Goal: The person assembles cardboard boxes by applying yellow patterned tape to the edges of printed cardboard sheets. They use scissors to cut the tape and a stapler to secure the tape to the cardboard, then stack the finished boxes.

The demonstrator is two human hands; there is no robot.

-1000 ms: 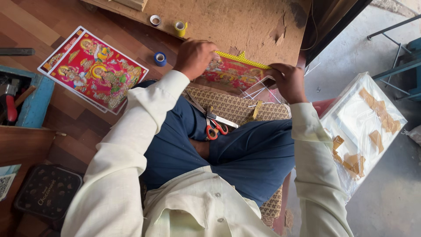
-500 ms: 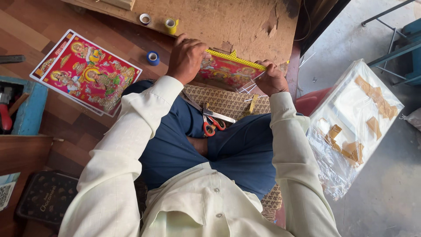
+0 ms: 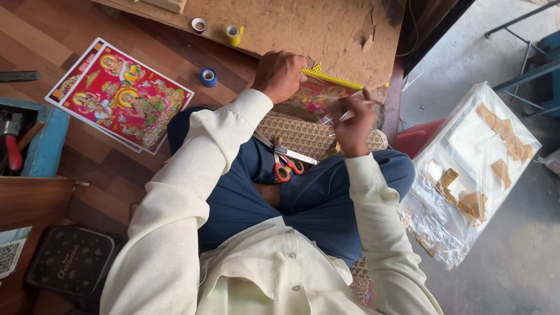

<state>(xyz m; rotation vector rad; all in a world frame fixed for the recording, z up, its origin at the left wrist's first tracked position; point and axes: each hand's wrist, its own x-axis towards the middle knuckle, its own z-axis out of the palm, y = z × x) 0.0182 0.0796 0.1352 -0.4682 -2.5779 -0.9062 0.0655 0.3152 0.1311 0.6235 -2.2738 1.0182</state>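
Pressing left hand (image 3: 279,74) closed on picture (image 3: 312,96); right hand (image 3: 350,119) pinching clear film (image 3: 344,114).

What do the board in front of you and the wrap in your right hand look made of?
The board looks like pressed fibreboard or heavy cardboard: matte brown, with a torn, flaking patch. The wrap at the right hand seems thin clear plastic film, glossy and see-through, though motion blur leaves that unsure.
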